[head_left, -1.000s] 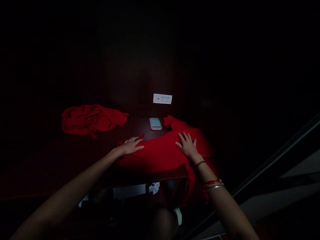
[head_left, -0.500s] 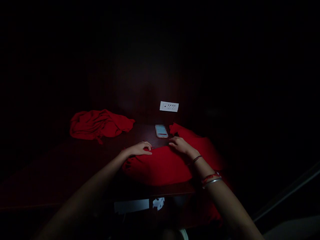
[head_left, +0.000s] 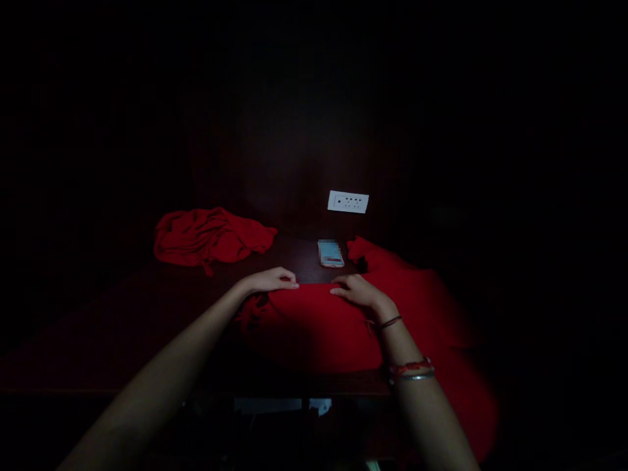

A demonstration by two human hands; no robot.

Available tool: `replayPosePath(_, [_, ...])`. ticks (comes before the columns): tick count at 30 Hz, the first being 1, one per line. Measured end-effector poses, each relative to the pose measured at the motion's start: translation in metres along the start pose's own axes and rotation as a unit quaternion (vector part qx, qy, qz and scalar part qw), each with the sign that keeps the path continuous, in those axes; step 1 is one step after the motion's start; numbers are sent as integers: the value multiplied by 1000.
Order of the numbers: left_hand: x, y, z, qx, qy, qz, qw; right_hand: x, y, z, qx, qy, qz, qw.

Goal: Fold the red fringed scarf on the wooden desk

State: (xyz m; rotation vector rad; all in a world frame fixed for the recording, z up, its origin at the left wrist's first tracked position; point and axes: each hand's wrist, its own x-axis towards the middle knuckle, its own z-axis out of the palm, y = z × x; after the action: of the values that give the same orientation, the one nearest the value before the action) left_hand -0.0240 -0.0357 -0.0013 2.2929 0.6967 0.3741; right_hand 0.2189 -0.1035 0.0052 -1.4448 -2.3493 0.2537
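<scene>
The left hand and the right hand, a little apart, both touch the far edge of a red cloth, their fingers curled; I cannot tell whether either is pinching it. The cloth lies on the table, between the hands and toward the person, with fringe below the left hand and more red fabric spreading past the right forearm. Just beyond the hands, between them, is a phone. Farther beyond the right hand is a wall socket; beyond and left of the left hand, a crumpled cloth.
</scene>
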Motion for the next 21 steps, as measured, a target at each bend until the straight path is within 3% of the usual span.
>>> replayPosePath(3, [-7,-1,-11,-77,78,-28,994,-4,2,-10,-13,22,10,1000])
replayPosePath(5, [-10,-2,-18,-157,158,-37,974,-5,4,-15,-48,60,24,997])
replayPosePath(8, [-10,-5,-24,-267,296,-82,913,-4,5,-16,-87,130,47,987])
replayPosePath(11, [-7,-12,-26,-310,362,-151,866,-2,7,-12,-125,162,84,975])
replayPosePath(14, [-5,-18,-19,-297,340,-211,867,0,7,-6,-166,121,112,972])
replayPosePath(18, [-7,-12,-5,-203,235,-251,917,-1,5,-4,-188,60,129,972])
replayPosePath(21, [-8,1,0,-171,192,-264,930,-3,2,-6,-179,68,135,972])
